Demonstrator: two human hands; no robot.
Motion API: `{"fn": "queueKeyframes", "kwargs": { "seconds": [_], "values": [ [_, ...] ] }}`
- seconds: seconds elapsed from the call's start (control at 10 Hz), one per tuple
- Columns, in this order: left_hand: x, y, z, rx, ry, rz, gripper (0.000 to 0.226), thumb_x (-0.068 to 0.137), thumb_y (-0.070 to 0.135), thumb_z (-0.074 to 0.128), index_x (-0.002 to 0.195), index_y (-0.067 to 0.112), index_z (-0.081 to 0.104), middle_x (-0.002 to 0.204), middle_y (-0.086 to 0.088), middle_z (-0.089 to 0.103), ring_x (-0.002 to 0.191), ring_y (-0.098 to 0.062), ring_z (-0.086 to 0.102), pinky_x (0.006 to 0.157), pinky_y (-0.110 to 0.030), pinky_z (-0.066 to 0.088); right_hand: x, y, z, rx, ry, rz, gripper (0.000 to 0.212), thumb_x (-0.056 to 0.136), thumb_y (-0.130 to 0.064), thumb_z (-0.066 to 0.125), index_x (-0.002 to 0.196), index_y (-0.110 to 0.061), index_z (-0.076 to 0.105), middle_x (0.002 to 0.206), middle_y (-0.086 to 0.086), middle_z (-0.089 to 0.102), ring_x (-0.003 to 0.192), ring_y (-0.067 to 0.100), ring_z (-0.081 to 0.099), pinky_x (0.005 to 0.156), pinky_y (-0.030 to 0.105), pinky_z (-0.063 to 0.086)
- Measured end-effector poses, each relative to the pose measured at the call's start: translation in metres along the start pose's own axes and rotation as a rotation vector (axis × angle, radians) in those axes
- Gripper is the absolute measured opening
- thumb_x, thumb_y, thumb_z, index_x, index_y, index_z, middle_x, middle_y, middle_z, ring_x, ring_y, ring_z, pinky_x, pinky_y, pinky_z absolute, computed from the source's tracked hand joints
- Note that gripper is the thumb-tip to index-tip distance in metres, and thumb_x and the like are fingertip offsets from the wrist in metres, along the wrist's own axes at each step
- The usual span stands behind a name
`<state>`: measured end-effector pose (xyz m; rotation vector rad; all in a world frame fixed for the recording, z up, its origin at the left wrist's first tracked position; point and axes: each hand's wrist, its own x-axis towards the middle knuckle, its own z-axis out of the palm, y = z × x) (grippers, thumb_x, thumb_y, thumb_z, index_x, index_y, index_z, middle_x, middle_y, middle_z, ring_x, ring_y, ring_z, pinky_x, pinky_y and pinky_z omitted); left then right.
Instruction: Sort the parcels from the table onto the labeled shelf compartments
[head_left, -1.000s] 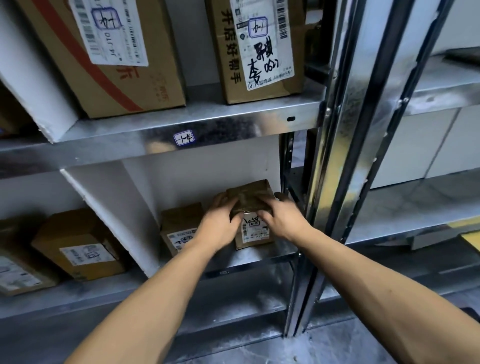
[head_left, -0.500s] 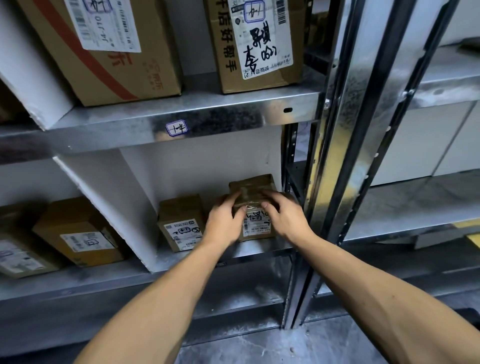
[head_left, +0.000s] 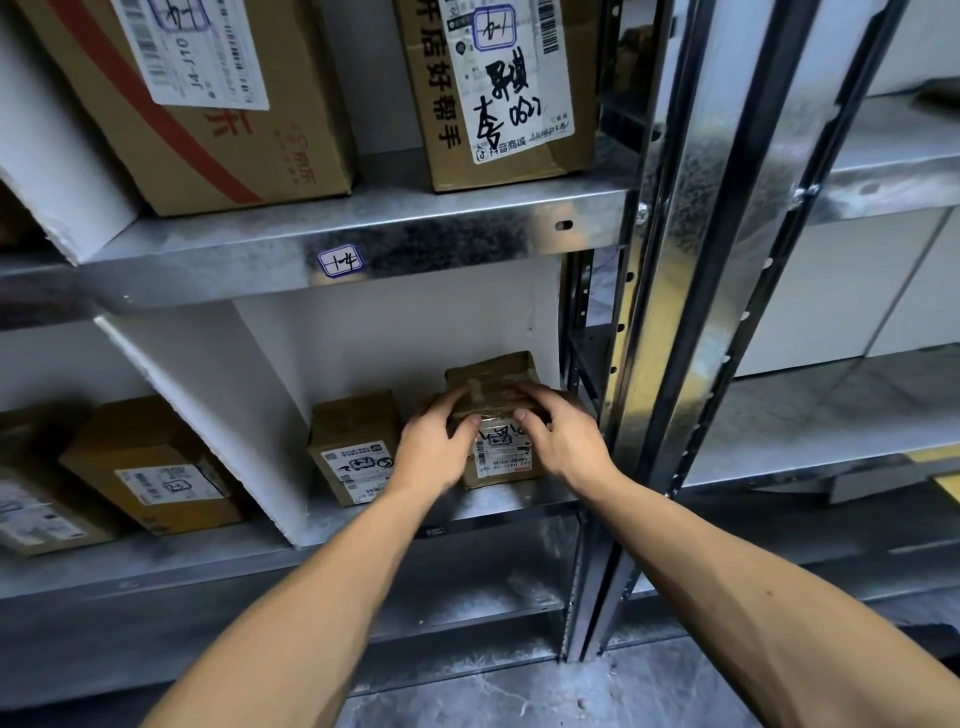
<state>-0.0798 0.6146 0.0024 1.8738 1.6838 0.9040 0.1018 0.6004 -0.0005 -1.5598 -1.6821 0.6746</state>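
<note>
While my left hand (head_left: 434, 447) and right hand (head_left: 563, 441) clasp the parcel (head_left: 503, 460), I'd seat it flat at the shelf's (head_left: 545, 500) right end, label outward.

Six cardboard parcels were in view. Two large ones stood on the upper shelf (head_left: 441, 239): the red-striped box (head_left: 208, 130) at upper left and the handwritten-label box (head_left: 509, 104) at top centre.

Four small ones sat on the lower shelf (head_left: 519, 499):
- **Left of the lower white divider (head_left: 218, 415):** two, the edge-cropped box (head_left: 31, 514) and the tan box (head_left: 150, 467).
- **Right of it:** two, the printed-label box (head_left: 358, 447) and the taped parcel (head_left: 493, 371).

There were two white dividers in all, the second being the upper white divider (head_left: 62, 171). One blue-bordered sticker (head_left: 340, 261) was on a shelf edge. Two hands showed, the left hand (head_left: 434, 452) and the right hand (head_left: 566, 441).
</note>
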Motion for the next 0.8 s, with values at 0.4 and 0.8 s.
{"fn": "queueKeyframes", "kwargs": {
  "seconds": [0.4,0.8],
  "values": [
    [0.005,0.001,0.0,-0.046,-0.012,-0.096,0.044,0.094,0.037,0.06,0.137,0.036,0.051,0.129,0.0,0.062,0.118,-0.021,0.055,0.089,-0.02,0.035,0.002,0.001,0.003,0.033,0.012,0.025,0.041,0.101,-0.033,0.056,0.141,-0.024,0.055,0.134,0.004,0.063,0.124,0.023,0.057,0.098,0.024,0.038],
    [0.002,0.022,-0.044,0.178,0.029,0.116,0.046,0.093,0.035,0.058,0.138,0.026,0.052,0.138,-0.005,0.054,0.126,-0.025,0.049,0.102,-0.026,0.035,-0.008,-0.024,-0.003,-0.182,0.11,-0.015,0.042,0.1,-0.034,0.054,0.14,-0.021,0.053,0.136,0.016,0.052,0.124,0.037,0.051,0.107,0.045,0.043]
  ]
}}
